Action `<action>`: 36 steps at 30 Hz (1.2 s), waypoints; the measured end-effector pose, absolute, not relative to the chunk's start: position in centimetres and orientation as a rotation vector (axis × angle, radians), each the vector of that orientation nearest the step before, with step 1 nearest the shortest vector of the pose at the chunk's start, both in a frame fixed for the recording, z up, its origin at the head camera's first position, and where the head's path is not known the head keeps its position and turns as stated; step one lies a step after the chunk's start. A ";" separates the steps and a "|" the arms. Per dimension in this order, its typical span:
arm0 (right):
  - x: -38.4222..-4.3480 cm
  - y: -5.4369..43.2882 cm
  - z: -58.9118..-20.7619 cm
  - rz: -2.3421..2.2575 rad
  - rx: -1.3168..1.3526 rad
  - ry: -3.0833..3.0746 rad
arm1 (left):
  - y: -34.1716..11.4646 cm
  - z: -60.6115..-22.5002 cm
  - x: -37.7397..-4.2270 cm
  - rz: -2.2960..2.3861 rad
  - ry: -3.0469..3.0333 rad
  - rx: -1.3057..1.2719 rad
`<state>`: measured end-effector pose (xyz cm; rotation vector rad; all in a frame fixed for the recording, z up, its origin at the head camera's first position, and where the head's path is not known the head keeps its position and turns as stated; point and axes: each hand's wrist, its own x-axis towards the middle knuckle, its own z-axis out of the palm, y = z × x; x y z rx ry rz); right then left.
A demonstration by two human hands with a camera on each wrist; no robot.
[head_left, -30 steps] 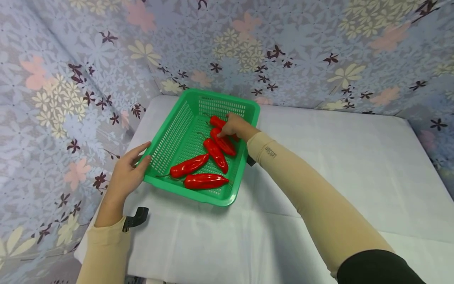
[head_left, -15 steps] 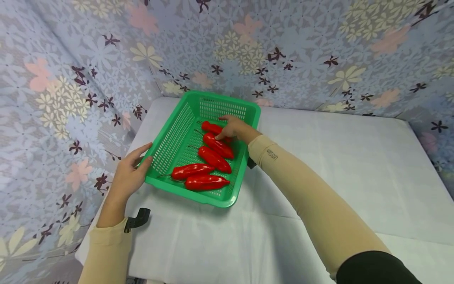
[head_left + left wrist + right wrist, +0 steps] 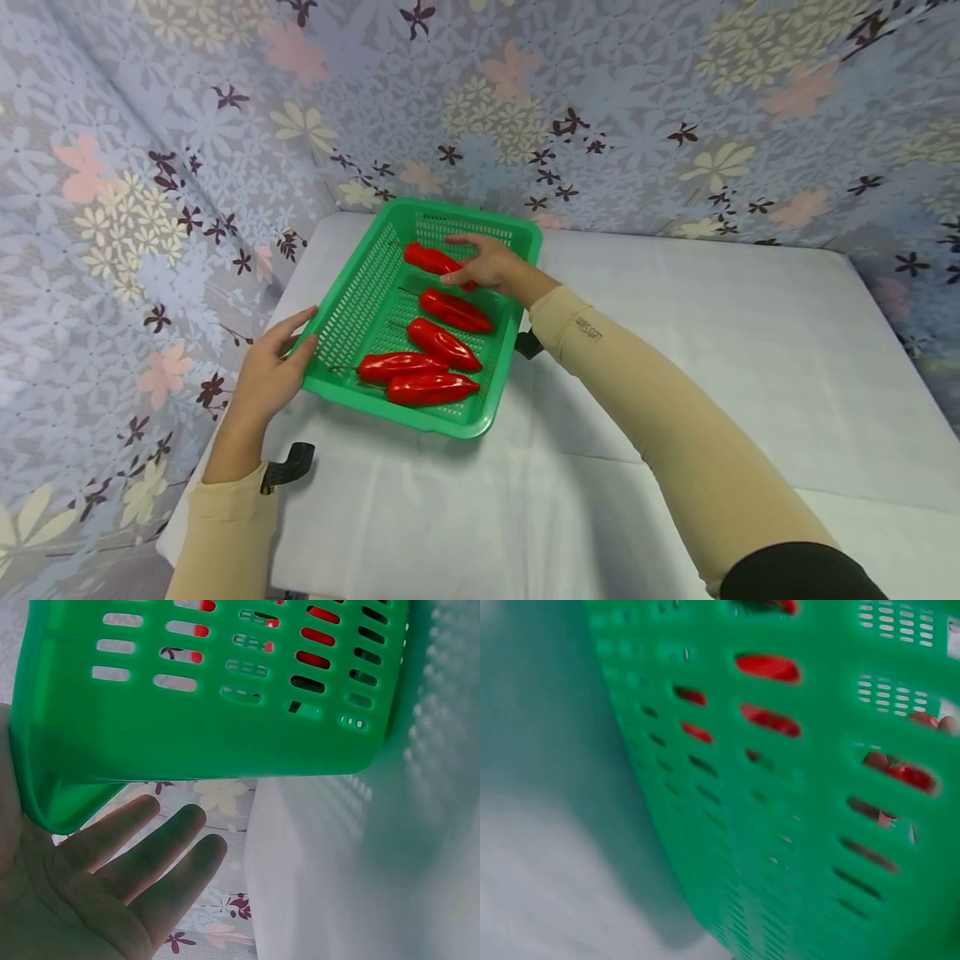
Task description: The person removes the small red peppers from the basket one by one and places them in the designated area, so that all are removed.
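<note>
A green perforated basket (image 3: 360, 287) sits on the white-covered table with several long red peppers in it. My left hand (image 3: 270, 371) holds its near left corner, thumb on the rim; in the left wrist view, fingers (image 3: 161, 877) stretch below the corner. Inside the basket, my right hand (image 3: 495, 267) grips the farthest red pepper (image 3: 427, 257), thumb on the near side; the palm covers part of the pepper. Nearer lie a second pepper (image 3: 456, 311), a third pepper (image 3: 444, 345) and two touching peppers, one of them in front (image 3: 431, 388). The basket's wall (image 3: 817, 787) mostly blocks the right wrist view.
White cloth (image 3: 675, 333) covers the table. Floral fabric (image 3: 480, 100) rises behind it and on the left. The basket's far wall stands close to that fabric. Black wrist mounts (image 3: 288, 468) sit on both sleeves.
My right hand and the farthest pepper have shifted left inside the basket, apart from the second pepper. The other peppers have slid nearer together. My left hand stays at the corner.
</note>
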<state>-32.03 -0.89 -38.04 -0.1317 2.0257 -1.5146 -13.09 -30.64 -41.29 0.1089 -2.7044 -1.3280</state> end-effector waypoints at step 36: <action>-30.2 10.9 -32.0 -1.937 0.141 1.935 | -30.1 -41.0 -12.8 -1.320 -2.757 0.205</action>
